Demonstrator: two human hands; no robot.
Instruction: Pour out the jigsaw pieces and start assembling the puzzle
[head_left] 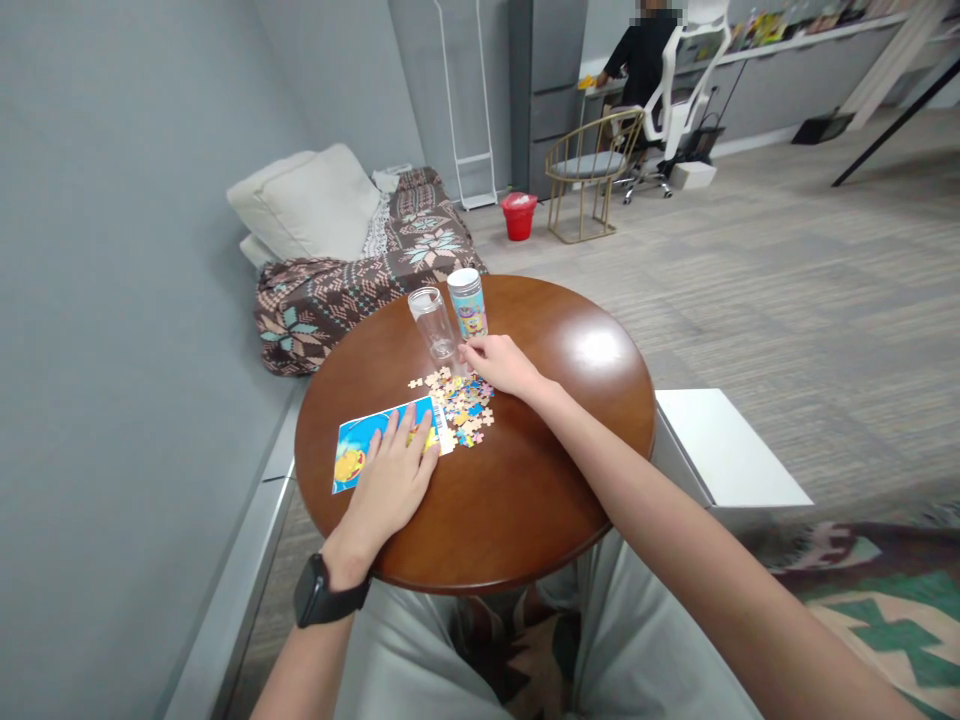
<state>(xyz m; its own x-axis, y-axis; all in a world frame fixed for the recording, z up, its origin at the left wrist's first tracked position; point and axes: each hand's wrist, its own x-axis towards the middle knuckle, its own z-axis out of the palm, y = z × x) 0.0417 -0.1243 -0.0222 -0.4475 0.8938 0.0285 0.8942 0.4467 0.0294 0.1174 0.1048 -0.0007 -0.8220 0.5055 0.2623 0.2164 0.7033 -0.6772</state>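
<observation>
Left hand (pixel 394 480): spread flat on picture card (pixel 357 447), left of centre, gripping nothing | right hand (pixel 501 362): mid-frame, fingers bunched by puzzle pieces (pixel 463 407); from here I can't tell if it's grasping one

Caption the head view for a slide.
Puzzle pieces on a round table: left hand flat on a picture card, right hand at their far edge.

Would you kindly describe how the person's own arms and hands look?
The left hand and right hand wear no gloves, and no sleeves show. A black watch with a matching strap sits on the left wrist; the right wrist is bare.
</observation>
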